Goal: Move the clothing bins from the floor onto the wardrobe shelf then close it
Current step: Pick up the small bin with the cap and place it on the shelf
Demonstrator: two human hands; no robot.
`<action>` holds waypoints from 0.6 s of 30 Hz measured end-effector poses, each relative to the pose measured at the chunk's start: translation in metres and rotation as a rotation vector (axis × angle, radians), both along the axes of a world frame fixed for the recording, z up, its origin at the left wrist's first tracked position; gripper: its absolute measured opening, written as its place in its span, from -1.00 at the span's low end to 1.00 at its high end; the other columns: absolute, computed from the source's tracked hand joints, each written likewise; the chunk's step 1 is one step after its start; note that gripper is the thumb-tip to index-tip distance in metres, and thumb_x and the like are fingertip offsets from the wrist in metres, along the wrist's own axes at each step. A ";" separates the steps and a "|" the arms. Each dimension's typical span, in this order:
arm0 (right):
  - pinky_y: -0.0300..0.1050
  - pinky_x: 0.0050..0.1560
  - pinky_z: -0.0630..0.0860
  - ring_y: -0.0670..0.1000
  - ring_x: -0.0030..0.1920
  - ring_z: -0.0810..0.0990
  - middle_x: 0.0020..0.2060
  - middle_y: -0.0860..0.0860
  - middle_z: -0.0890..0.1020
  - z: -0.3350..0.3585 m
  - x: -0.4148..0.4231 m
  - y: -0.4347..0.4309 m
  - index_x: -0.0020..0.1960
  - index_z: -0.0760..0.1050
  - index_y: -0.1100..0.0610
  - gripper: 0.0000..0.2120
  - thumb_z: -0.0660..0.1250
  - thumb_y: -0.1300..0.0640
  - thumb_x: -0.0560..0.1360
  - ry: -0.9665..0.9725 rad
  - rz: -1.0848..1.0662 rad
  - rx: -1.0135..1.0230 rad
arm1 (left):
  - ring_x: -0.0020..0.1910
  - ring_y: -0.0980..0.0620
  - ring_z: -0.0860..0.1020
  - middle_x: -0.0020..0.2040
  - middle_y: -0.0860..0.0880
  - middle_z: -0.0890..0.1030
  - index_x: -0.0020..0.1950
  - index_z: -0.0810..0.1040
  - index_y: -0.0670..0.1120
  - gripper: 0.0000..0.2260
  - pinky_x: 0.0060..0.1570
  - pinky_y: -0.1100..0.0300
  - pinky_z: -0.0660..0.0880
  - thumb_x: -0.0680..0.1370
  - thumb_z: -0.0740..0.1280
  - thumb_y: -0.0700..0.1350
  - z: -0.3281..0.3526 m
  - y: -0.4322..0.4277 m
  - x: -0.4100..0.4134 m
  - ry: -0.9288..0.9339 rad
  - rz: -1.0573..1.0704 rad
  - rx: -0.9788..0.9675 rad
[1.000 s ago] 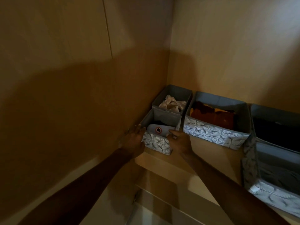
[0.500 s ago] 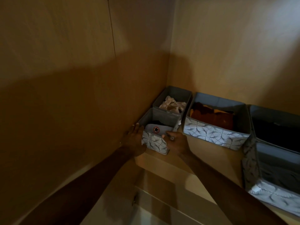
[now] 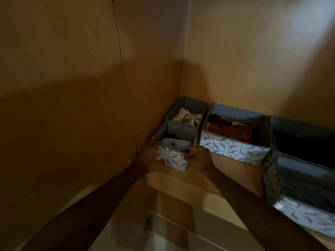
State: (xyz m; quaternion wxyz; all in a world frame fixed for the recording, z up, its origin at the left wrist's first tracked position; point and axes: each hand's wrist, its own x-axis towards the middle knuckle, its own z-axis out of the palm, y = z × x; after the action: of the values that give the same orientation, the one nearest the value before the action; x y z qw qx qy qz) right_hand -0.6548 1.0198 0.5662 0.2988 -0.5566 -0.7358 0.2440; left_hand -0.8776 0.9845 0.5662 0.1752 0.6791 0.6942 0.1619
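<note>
The front bin [image 3: 173,159] sits at the shelf's [image 3: 241,172] front-left corner, held from both sides. The left hand [image 3: 148,159] cups its left front corner, fingers slipped between the bin and the side wall [image 3: 90,124] and thumb on the patterned front. The right hand [image 3: 199,158] curls over the right front corner, fingertips hooked on the rim. A grip at both corners suits a soft fabric box, which would probably sag or twist if pushed from one side. The bin lines up with the rear bin [image 3: 186,110], their walls touching or nearly so, and its left side runs close along the wall; this looks like a final squaring-up to save room. The middle bin [image 3: 233,150] stands just beside them against the back, and the right bins [image 3: 301,180] fill the shelf's right end. With every bin in view on the shelf, closing the wardrobe seems the step left.
</note>
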 end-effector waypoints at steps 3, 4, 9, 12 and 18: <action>-0.12 0.13 0.53 0.06 0.11 0.63 0.08 0.15 0.68 0.001 -0.004 -0.001 0.18 0.60 0.22 -0.54 0.54 0.06 0.35 -0.004 0.005 -0.008 | 0.57 -0.13 0.03 0.62 -0.02 0.01 0.60 0.04 -0.03 -0.22 0.52 0.00 0.05 0.51 0.39 0.05 0.002 0.000 0.002 -0.033 0.027 0.021; -0.09 0.18 0.52 0.07 0.15 0.62 0.12 0.15 0.66 0.001 -0.005 -0.001 0.21 0.57 0.23 -0.52 0.54 0.06 0.35 -0.009 0.009 0.000 | 0.57 -0.13 0.04 0.61 -0.02 0.03 0.60 0.05 -0.03 -0.23 0.53 -0.01 0.07 0.50 0.40 0.04 0.000 0.000 0.000 -0.042 0.028 0.030; -0.05 0.25 0.49 0.09 0.23 0.58 0.19 0.15 0.62 0.001 -0.010 0.001 0.25 0.55 0.21 -0.50 0.53 0.05 0.36 0.000 0.011 -0.020 | 0.58 -0.07 0.01 0.61 -0.07 0.05 0.59 0.07 -0.05 -0.24 0.53 -0.03 0.08 0.50 0.40 -0.01 -0.005 0.001 -0.013 -0.072 -0.001 0.015; 0.00 0.24 0.50 0.10 0.22 0.58 0.17 0.15 0.63 0.000 -0.011 0.001 0.24 0.56 0.21 -0.50 0.53 0.05 0.37 0.008 0.006 -0.022 | 0.59 -0.06 0.00 0.61 -0.07 0.03 0.60 0.07 -0.06 -0.23 0.53 0.02 0.07 0.50 0.41 0.00 -0.005 0.001 -0.014 -0.076 -0.002 0.022; -0.12 0.19 0.50 0.08 0.16 0.61 0.16 0.15 0.64 0.002 -0.009 -0.003 0.26 0.55 0.21 -0.52 0.51 0.07 0.39 0.012 0.009 -0.035 | 0.59 -0.05 -0.04 0.62 -0.02 -0.05 0.60 0.05 -0.02 -0.22 0.53 -0.08 0.05 0.51 0.41 0.04 -0.007 0.005 -0.011 -0.097 0.010 -0.014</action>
State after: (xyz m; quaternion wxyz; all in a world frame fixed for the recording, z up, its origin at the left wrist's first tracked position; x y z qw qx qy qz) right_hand -0.6638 1.0164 0.5678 0.2920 -0.5569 -0.7322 0.2617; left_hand -0.8882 0.9897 0.5597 0.2126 0.6658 0.6892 0.1909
